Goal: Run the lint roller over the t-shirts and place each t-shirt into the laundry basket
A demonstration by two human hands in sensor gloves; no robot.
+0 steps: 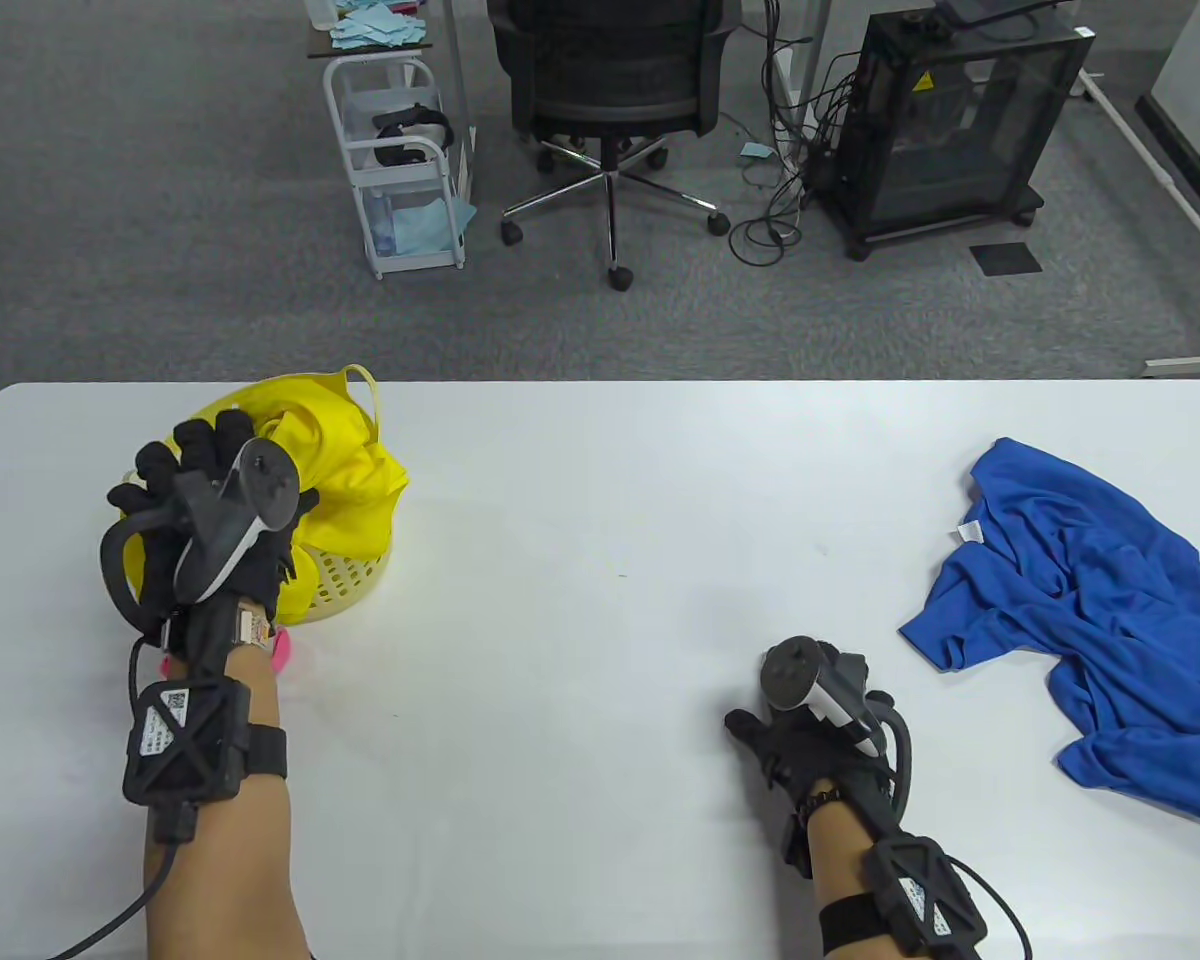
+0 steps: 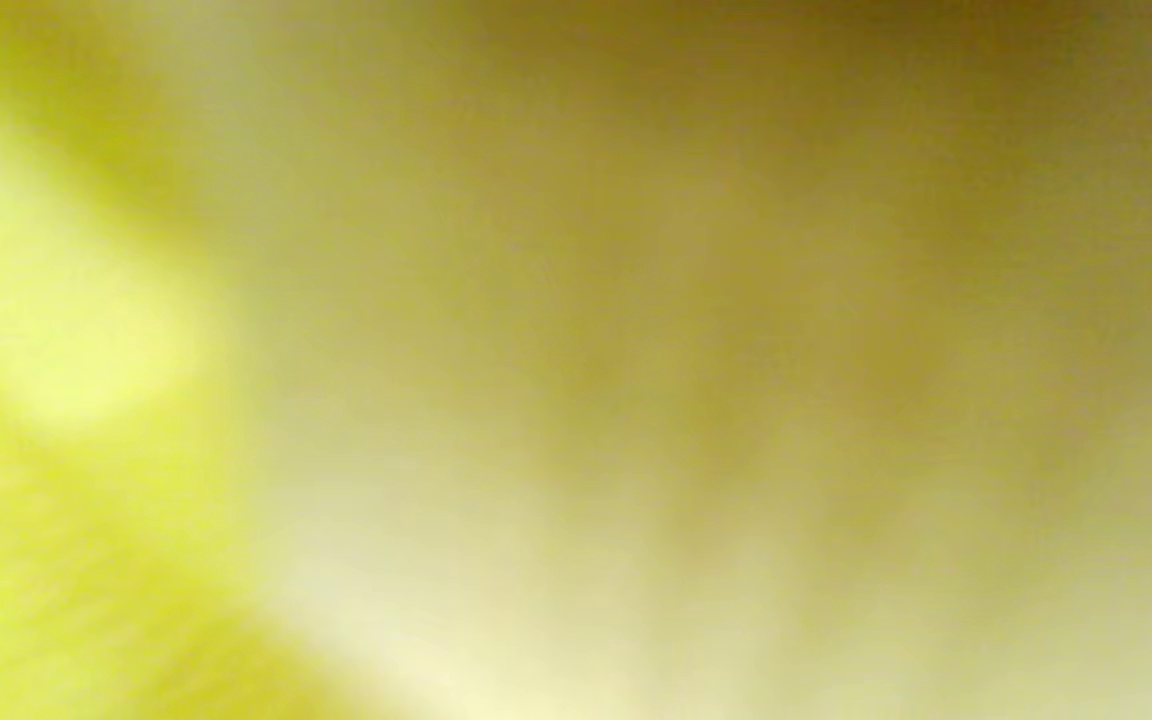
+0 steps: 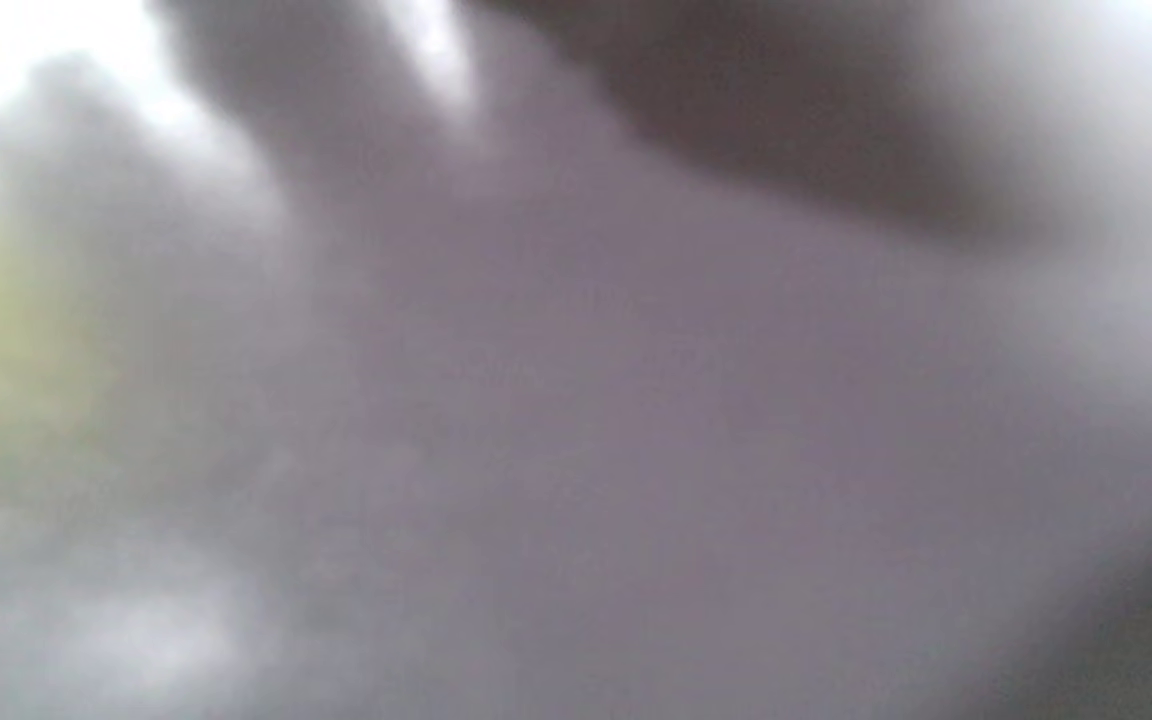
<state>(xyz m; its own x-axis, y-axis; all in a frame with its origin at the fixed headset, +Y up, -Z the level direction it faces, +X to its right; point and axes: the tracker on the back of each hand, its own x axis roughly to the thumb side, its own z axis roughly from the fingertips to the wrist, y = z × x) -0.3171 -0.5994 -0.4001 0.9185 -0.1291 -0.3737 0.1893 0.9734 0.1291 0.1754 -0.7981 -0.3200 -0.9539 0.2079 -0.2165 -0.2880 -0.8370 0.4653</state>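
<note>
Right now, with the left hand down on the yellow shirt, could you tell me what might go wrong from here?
The yellow t-shirt bulges over the rim of the laundry basket on its right side; if the left hand lifts away, it might spill out. The basket looks light, so pressing could tip or slide it. The blue t-shirt lies crumpled near the table's right edge, so rolling over it as it lies could miss folds or drag it off.

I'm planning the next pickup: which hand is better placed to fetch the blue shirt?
Probably the right hand. It rests on the table beside the blue shirt and seems to hold nothing. The left hand is across the table, on the yellow shirt in the basket.
</note>
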